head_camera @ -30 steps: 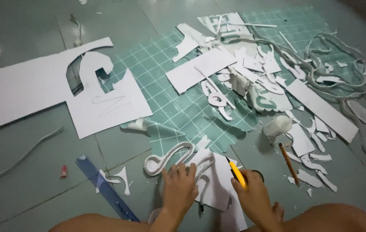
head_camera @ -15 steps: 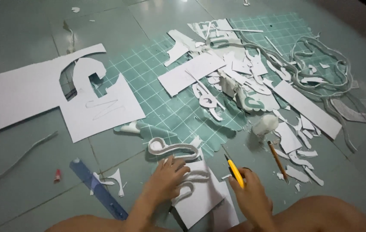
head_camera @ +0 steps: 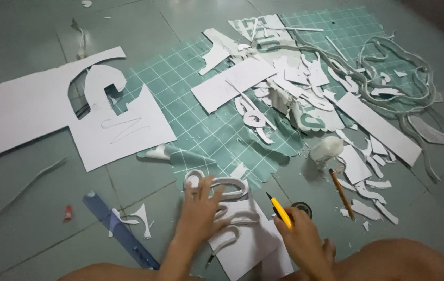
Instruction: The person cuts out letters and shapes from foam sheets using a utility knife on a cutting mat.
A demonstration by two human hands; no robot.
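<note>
The big white board [head_camera: 39, 117] on the floor already has a curvy shape cut out of it, and lots of white scraps [head_camera: 305, 83] lie on the green cutting mat [head_camera: 201, 130] — so much cutting looks done. A white sheet [head_camera: 248, 244] near the knees looks like the piece in work. The left hand [head_camera: 201, 213] presses it flat, fingers spread wide over the curly cut-out [head_camera: 227, 190]. The right hand [head_camera: 302, 242] grips a yellow knife [head_camera: 280, 211]. A blue ruler [head_camera: 120, 231] and a pencil [head_camera: 341, 193] lie close — not in the way.

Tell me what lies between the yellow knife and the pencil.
In the head view, a small dark round object lies on the floor between the yellow knife and the pencil.
</note>
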